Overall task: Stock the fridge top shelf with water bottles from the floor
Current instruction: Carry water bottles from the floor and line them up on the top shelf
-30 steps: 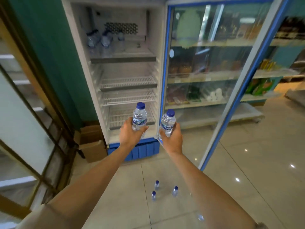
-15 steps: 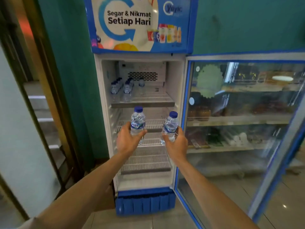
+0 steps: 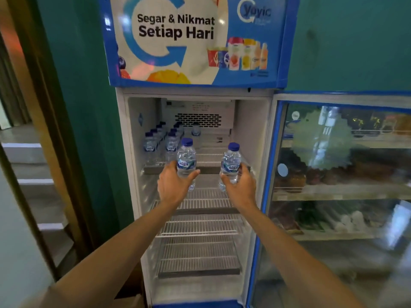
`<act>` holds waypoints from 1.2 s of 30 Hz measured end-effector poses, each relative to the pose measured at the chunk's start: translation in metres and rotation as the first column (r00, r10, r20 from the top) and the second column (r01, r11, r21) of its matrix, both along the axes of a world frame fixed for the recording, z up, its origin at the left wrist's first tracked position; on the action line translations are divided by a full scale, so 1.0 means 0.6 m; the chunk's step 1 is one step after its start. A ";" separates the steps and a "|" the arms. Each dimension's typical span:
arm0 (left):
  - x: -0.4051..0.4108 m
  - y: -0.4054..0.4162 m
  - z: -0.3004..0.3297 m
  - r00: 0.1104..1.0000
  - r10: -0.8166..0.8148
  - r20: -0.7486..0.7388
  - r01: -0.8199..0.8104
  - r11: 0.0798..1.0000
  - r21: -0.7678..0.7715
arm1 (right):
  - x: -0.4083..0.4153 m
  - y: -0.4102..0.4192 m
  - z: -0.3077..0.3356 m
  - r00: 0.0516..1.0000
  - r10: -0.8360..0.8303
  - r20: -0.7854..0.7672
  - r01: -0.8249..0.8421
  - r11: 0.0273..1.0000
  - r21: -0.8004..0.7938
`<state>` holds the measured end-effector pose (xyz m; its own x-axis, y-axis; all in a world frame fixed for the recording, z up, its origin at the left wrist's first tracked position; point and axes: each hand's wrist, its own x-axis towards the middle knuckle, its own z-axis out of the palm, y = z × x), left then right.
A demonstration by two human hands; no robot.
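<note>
Both hands have gone up since a moment ago, from the middle racks to the front lip of the top shelf (image 3: 200, 169), and the fridge (image 3: 133, 196) looks closer and bigger.

The left hand (image 3: 172, 185) has its fingers and thumb curled round a bottle (image 3: 186, 162). The right hand (image 3: 241, 185) grips a second bottle (image 3: 231, 165) the same way. Both stand upright, each with a blue cap and a blue label, and they are held side by side with a gap between them, just in front of the shelf edge.

On the shelf, more bottles (image 3: 160, 143) stand in rows on the left side, going to the back. One more stands alone near the back, by the vent (image 3: 198, 120). The right part of the shelf is bare.

Lower down are white wire racks (image 3: 198, 227), one below the other.

The glass door (image 3: 333, 196) is swung open to the right. Store shelves with goods show in it, all blurry.

Up top is a blue and white sign (image 3: 193, 38) that reads "Segar & Nikmat Setiap Hari". A green wall (image 3: 84, 130) stands behind the fridge. On the left are a brown door frame (image 3: 44, 130) and pale steps (image 3: 31, 172).
</note>
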<state>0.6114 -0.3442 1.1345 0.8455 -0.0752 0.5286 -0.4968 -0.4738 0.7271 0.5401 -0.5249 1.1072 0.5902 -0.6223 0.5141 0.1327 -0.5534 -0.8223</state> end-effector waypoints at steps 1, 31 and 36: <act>0.024 -0.011 -0.001 1.000 0.002 0.012 -0.003 1.000 0.015 | 0.025 -0.009 -0.002 1.000 -0.003 -0.001 0.003 1.000 -0.002; 0.464 -0.301 -0.040 0.976 -0.063 -0.207 0.059 0.998 -0.027 | 0.483 -0.265 -0.028 0.975 -0.069 -0.209 0.069 0.998 -0.006; 0.489 -0.315 -0.058 0.968 -0.021 -0.249 0.024 1.000 0.010 | 0.517 -0.285 -0.034 0.972 -0.010 -0.234 0.019 0.999 0.036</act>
